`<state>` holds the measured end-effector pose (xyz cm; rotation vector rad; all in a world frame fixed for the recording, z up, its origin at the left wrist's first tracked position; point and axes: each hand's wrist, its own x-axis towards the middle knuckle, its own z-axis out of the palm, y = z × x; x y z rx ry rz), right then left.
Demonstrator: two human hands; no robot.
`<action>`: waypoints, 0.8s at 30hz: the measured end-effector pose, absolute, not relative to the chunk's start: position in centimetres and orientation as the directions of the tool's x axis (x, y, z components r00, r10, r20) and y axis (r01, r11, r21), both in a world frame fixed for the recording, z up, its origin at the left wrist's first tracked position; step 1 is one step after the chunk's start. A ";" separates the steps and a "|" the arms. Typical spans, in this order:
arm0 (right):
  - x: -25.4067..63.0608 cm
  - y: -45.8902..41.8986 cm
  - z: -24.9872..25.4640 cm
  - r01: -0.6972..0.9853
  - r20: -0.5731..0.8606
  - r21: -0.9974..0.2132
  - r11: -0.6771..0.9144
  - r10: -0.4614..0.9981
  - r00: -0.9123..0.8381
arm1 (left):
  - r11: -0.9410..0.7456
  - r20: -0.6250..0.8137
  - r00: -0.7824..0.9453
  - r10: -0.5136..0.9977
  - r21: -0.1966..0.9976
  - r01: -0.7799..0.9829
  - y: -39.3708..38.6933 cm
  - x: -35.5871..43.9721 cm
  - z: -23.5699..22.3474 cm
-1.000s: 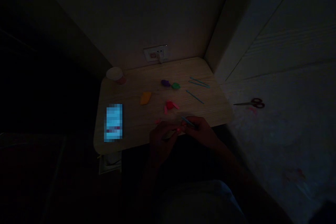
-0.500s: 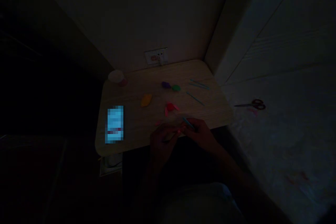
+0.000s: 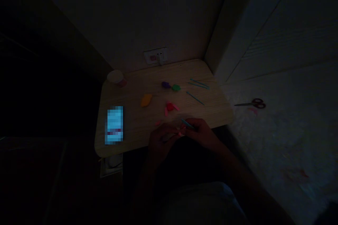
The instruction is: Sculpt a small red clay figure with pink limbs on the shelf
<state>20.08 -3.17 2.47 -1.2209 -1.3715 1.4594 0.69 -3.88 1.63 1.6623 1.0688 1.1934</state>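
The room is very dark. Both hands meet at the near edge of a small wooden table. My right hand is closed round a thin teal stick tool. My left hand is curled, its fingers pinching a small pink piece right at the tool's tip. Just beyond the hands lies a red and pink clay lump. An orange lump, a purple lump and a green lump sit farther back.
A lit phone lies at the table's left front. A small round container stands at the back left corner. More teal stick tools lie at the right. Scissors rest on the pale surface to the right. A wall socket sits behind.
The hands stay together at the table edge with only small shifts. The view wobbles slightly.
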 end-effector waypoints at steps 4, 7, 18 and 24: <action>20.2 -3.1 2.4 0.076 -0.139 -0.989 -0.123 0.956 -0.259 | -0.312 0.284 0.185 0.941 0.938 0.151 -3.9 0.9 1.5; 20.3 -3.2 2.3 0.085 -0.157 -0.987 -0.138 0.947 -0.281 | -0.331 0.303 0.186 0.934 0.932 0.144 -4.0 0.9 1.5; 19.7 -3.4 2.8 0.084 -0.188 -0.982 -0.171 0.934 -0.303 | -0.373 0.359 0.116 0.926 0.917 0.144 -4.1 1.4 1.2; 19.7 -3.2 3.0 0.073 -0.211 -0.977 -0.198 0.931 -0.297 | -0.392 0.372 0.136 0.918 0.902 0.179 -4.2 1.2 1.3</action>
